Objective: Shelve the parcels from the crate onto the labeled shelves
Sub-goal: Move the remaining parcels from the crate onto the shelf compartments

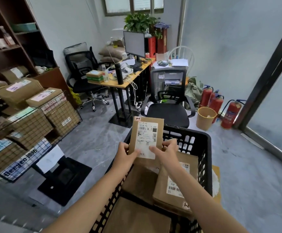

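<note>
Above the far left corner of the black plastic lattice crate [205, 148], the flat brown cardboard parcel with a white printed shipping label [146, 135] is held upright, label side toward the camera, presumably so that its code can be read before a shelf is chosen. The left hand [126, 153] grips the lower left edge, thumb laid on the front face. The right hand [168, 149] holds the lower right edge, its fingers [169, 143] curled round the side and its thumb resting on the label's lower part. Both grasps sit low, leaving the printed upper part of the label uncovered. Inside the crate, further brown cardboard parcels [175, 179] lie flat, one with a barcode label face up, so much of the task appears to remain. To the left, black wire-mesh shelves [63, 115] carry stacked cardboard boxes with labels turned outward; any shelf markings are too small to read. Behind them stands a dark wooden bookcase [24, 41]. Beyond the crate are a black mesh office chair [168, 113] and a yellow-topped surface [115, 81] bearing a monitor [134, 44].
</note>
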